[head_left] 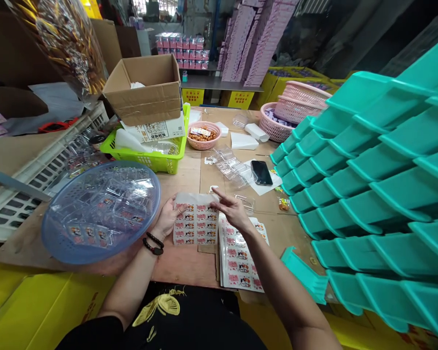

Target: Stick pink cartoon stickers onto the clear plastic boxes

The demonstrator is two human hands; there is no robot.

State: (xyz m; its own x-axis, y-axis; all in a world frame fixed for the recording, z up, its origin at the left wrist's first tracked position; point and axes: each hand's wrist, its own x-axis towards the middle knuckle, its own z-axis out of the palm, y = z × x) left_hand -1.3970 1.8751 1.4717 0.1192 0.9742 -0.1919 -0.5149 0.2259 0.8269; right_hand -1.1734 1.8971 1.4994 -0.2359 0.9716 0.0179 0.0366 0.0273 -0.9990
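Between my hands is a sheet of stickers (196,229) printed with rows of pink lettering and small cat pictures, its top strip blank. My left hand (168,217) grips the sheet's left edge, thumb on the printed face. At the upper right edge, my right hand (234,212) has its thumb on the sheet, with the index finger stretched above it; the other fingers are partly hidden. Under my right forearm lies a stack of similar sticker sheets (244,268). To the left, a blue plastic basket (58,243) holds clear plastic cases, some bearing cat stickers.
Tall stacks of turquoise trays (365,189) line the right side. A phone (261,173) lies on paper beside clear plastic packaging (230,166). Behind are a pink basket (203,144) of small brown items, a green basket (142,163) and a cardboard box (149,102).
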